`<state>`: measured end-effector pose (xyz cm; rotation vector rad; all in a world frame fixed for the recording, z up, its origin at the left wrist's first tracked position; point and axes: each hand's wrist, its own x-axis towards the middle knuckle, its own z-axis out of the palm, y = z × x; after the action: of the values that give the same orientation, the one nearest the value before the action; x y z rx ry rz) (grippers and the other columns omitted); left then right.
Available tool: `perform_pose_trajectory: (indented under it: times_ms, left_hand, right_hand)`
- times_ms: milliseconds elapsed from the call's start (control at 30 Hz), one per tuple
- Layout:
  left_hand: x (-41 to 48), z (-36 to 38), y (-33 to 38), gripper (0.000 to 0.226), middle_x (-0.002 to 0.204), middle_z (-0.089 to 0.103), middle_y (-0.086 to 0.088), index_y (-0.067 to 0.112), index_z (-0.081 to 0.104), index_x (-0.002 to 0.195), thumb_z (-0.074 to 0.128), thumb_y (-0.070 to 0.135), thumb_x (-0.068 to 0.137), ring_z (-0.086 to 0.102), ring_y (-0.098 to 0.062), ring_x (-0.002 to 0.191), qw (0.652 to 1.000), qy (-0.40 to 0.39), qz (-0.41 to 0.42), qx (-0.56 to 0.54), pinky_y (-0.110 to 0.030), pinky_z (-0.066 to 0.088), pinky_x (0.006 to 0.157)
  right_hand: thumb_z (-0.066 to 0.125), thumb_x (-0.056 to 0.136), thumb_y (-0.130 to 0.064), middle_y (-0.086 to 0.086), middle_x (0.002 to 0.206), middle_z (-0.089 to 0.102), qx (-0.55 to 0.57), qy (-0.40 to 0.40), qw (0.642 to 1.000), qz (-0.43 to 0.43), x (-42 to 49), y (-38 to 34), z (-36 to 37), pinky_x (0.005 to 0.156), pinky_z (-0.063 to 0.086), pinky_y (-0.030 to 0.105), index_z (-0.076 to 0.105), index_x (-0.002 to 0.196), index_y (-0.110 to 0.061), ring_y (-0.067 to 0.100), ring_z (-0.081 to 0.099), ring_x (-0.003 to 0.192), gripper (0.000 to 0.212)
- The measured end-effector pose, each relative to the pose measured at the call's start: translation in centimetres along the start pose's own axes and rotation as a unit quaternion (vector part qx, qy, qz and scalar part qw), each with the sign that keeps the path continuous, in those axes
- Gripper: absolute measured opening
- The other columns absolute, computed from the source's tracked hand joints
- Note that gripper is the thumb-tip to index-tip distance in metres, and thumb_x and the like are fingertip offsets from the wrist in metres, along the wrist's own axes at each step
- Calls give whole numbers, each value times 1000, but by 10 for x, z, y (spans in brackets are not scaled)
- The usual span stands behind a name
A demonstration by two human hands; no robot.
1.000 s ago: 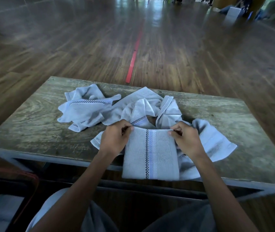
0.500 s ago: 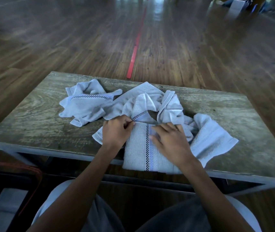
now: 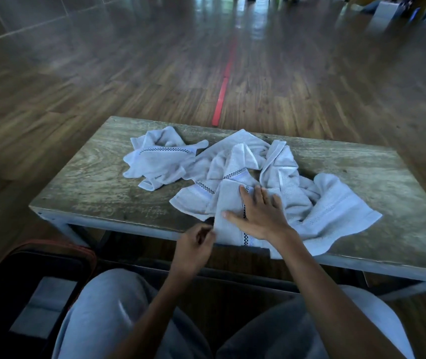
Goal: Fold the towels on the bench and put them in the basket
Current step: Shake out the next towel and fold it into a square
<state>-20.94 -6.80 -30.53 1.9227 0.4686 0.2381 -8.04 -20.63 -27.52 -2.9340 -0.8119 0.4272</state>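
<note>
A folded pale towel (image 3: 228, 206) with a checked stripe lies at the near edge of the wooden bench (image 3: 98, 187). My right hand (image 3: 261, 216) rests flat on it with fingers spread. My left hand (image 3: 193, 244) pinches the towel's lower left edge at the bench's front. Behind it a heap of unfolded towels (image 3: 279, 172) spreads to the right, and one more crumpled towel (image 3: 160, 161) lies to the left. The dark basket (image 3: 33, 270) with a reddish rim sits on the floor at my lower left, holding a folded towel (image 3: 43, 304).
The bench stands on a wooden floor with a red line (image 3: 222, 94) running away from me. My knees (image 3: 108, 312) in grey trousers are below the bench's front edge. Blurred objects (image 3: 388, 9) lie far back at the right.
My right hand slid from the towel's far right corner onto its middle and now lies flat. My left hand left the far left corner and dropped to the near left edge.
</note>
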Motion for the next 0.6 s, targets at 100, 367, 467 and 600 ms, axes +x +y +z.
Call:
perform_pose_trajectory:
  times_ms: [100, 367, 467, 600]
  left_hand:
    - [-13, 2, -5, 9, 60, 58, 12, 21, 65, 98, 62, 23, 89, 53, -1, 55, 997, -37, 1, -72, -22, 43, 56]
    - [-22, -1, 2, 19, 61, 53, -6, 13, 57, 110, 59, 18, 91, 50, -10, 45, 966, -172, -41, -188, -21, 43, 42]
    - [-18, -5, -1, 23, 63, 56, -3, 7, 57, 102, 57, 29, 92, 52, -16, 46, 974, -173, -25, -147, -28, 46, 44]
    - [-13, -8, 0, 30, 63, 55, -2, 3, 53, 92, 54, 33, 94, 54, -24, 47, 973, -187, -19, -136, -31, 46, 45]
  right_hand:
    - [13, 74, -86, 18, 157, -10, -29, 49, 998, 12, -4, -8, 10, 114, -5, 54, -15, 147, -35, 30, -12, 145, 93]
    - [4, 75, -83, 18, 157, -12, -28, 49, 998, 20, -3, -9, 12, 114, -7, 55, -18, 145, -41, 30, -14, 145, 84]
    - [4, 78, -81, 17, 157, -13, -25, 50, 998, 27, -2, -10, 12, 113, -8, 55, -17, 145, -41, 29, -16, 145, 81]
    - [3, 78, -80, 16, 157, -14, -22, 45, 998, 33, -1, -10, 12, 113, -10, 55, -17, 145, -42, 28, -17, 145, 79]
